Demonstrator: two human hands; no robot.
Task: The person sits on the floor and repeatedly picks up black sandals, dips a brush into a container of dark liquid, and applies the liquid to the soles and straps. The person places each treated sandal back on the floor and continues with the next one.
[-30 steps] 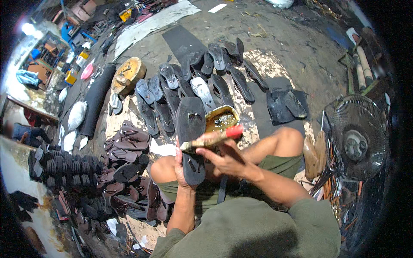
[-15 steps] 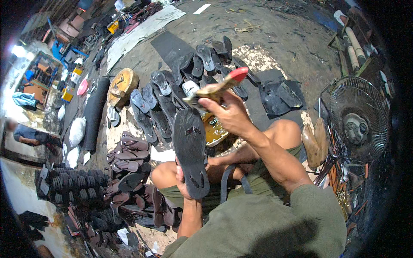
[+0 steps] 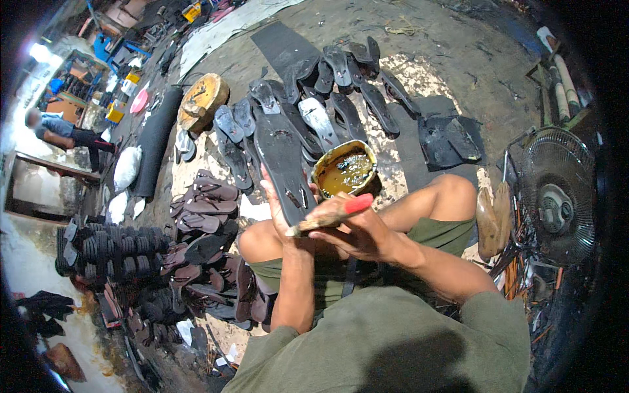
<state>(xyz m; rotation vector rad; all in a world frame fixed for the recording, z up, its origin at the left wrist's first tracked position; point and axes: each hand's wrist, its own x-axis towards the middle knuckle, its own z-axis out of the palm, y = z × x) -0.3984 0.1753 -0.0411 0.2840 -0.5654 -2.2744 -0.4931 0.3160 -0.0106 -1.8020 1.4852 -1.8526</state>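
Right hand [image 3: 363, 234] clenched round a brush [image 3: 329, 215]: red-ended handle, pale bristles at the sole's near end, contact unclear. Left hand [image 3: 276, 204] grasps the long, matte black sandal sole [image 3: 278, 147] from beneath, mid-frame, fingers curled at its edges. Just right, a rounded tub [image 3: 319, 188] of glossy amber liquid [image 3: 342, 175]. Left of centre, heaped brown sandals [image 3: 206, 203]. Upper left, a round wooden block [image 3: 208, 95].
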